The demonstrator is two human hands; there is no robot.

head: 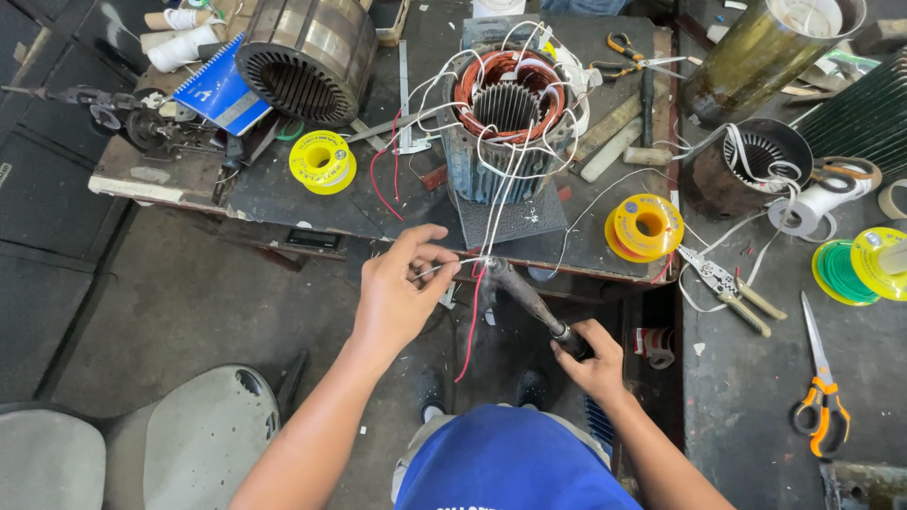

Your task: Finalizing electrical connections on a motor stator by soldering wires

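Note:
My left hand (402,288) pinches a thin white wire (460,265) just in front of the workbench edge. My right hand (590,359) grips the handle of a soldering iron (524,295), whose tip meets the wire at the pinch point. The wire runs up to a motor stator (505,123) with copper windings and several white leads, standing on the bench. A red wire (470,326) hangs down from the same joint.
Yellow spools (322,161) (645,227), a bare stator core (304,57), a blue notebook (219,92), pliers (729,288), orange scissors (820,392), a green wire reel (841,272) and a second small stator (756,161) crowd the benches. A grey stool (189,444) stands lower left.

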